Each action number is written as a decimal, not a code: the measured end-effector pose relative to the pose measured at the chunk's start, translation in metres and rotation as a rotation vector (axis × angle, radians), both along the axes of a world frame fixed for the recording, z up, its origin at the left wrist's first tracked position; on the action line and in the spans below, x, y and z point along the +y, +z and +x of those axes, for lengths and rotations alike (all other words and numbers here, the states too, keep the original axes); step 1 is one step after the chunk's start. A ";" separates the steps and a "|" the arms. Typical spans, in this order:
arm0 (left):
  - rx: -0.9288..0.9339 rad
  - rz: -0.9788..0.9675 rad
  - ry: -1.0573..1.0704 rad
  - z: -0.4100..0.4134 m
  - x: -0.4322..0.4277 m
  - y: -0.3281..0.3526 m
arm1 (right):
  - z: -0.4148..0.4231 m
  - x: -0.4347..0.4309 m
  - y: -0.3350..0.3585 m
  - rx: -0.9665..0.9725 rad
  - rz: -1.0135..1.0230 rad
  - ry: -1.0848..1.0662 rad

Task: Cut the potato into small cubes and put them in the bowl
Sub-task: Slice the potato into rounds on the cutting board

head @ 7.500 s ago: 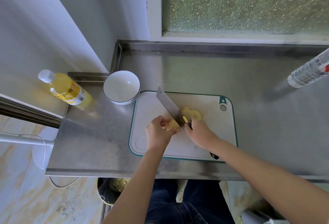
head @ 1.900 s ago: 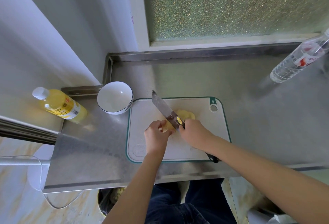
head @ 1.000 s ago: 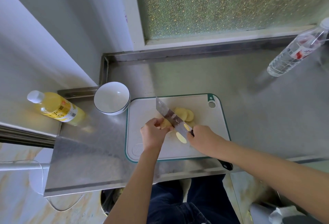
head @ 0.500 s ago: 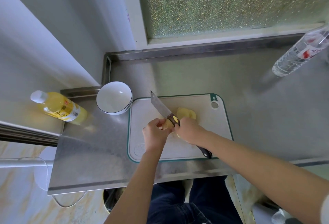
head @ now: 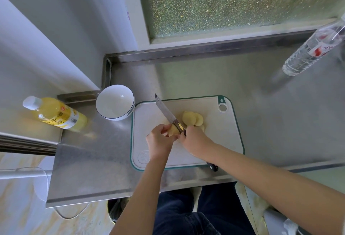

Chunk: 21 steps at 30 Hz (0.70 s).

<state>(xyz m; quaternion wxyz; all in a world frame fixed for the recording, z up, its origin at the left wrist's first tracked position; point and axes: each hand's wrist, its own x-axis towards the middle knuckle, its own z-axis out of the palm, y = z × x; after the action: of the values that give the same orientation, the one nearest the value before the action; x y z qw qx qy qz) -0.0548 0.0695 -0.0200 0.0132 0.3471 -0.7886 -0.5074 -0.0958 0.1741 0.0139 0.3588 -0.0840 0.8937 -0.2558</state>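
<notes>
A peeled potato piece point(head: 172, 130) lies on the white, green-rimmed cutting board point(head: 220, 137), pinned by my left hand point(head: 159, 140). My right hand point(head: 196, 139) grips the knife point(head: 167, 112), whose blade runs up and left, resting against the potato's right side. Several round potato slices point(head: 192, 119) lie fanned out just right of the blade. The white bowl point(head: 115, 102) stands empty off the board's upper-left corner.
A yellow bottle point(head: 56, 115) lies on the ledge left of the bowl. A clear water bottle point(head: 313, 48) is at the far right on the steel counter point(head: 280, 113). The counter's front edge is close below the board, with a bin point(head: 115, 210) beneath.
Over the last second the knife has gone back and forth through the potato; my right hand is up against the potato again and more slices lie to the right.
</notes>
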 end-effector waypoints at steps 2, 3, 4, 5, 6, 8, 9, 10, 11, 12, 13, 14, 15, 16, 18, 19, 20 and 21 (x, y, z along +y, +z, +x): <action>0.012 0.006 0.002 0.001 0.000 -0.001 | 0.001 0.000 0.000 -0.004 0.005 0.007; 0.014 0.006 0.001 0.001 0.000 -0.001 | 0.000 0.000 0.001 -0.009 0.011 0.009; 0.012 0.007 -0.002 0.001 0.000 -0.001 | -0.001 0.000 0.002 -0.019 0.017 0.011; 0.010 0.011 -0.006 0.000 0.000 -0.001 | -0.004 -0.001 0.004 -0.032 0.025 0.013; 0.011 0.017 -0.009 0.000 0.000 -0.001 | -0.007 -0.001 0.006 -0.043 0.034 0.016; 0.013 0.027 -0.014 -0.001 0.001 -0.001 | -0.014 -0.001 0.008 -0.052 0.055 0.030; 0.012 0.026 -0.019 -0.002 0.001 -0.001 | -0.015 0.000 0.008 -0.053 0.061 0.037; 0.011 0.026 -0.021 -0.002 0.002 -0.001 | -0.016 0.001 0.008 -0.052 0.065 0.044; 0.011 0.029 -0.019 -0.002 0.002 -0.002 | -0.016 0.001 0.008 -0.050 0.064 0.049; 0.012 0.033 -0.016 -0.002 0.002 -0.002 | -0.015 0.002 0.008 -0.051 0.058 0.049; 0.011 0.036 -0.013 -0.002 0.002 -0.001 | -0.014 0.003 0.008 -0.054 0.049 0.047; 0.008 0.038 -0.012 -0.002 0.002 -0.001 | -0.014 0.003 0.009 -0.057 0.043 0.046; 0.003 0.040 -0.015 -0.002 0.002 -0.001 | -0.013 0.003 0.010 -0.060 0.039 0.049; -0.002 0.043 -0.019 -0.003 0.002 -0.001 | -0.013 0.003 0.011 -0.068 0.034 0.051; -0.009 0.047 -0.027 -0.002 0.001 -0.001 | -0.014 0.004 0.016 -0.109 0.022 0.033; -0.008 0.046 -0.034 -0.001 0.001 -0.001 | -0.015 0.007 0.019 -0.145 0.011 0.010; -0.006 0.043 -0.043 -0.001 0.001 -0.002 | -0.017 0.011 0.021 -0.192 -0.009 -0.023; -0.006 0.040 -0.051 -0.001 0.001 -0.002 | -0.018 0.017 0.024 -0.243 -0.032 -0.060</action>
<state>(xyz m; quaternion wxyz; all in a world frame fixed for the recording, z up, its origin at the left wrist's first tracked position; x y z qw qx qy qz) -0.0554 0.0708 -0.0223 -0.0089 0.3287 -0.7868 -0.5224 -0.1135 0.1911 0.0379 0.4554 -0.0315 0.8415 -0.2889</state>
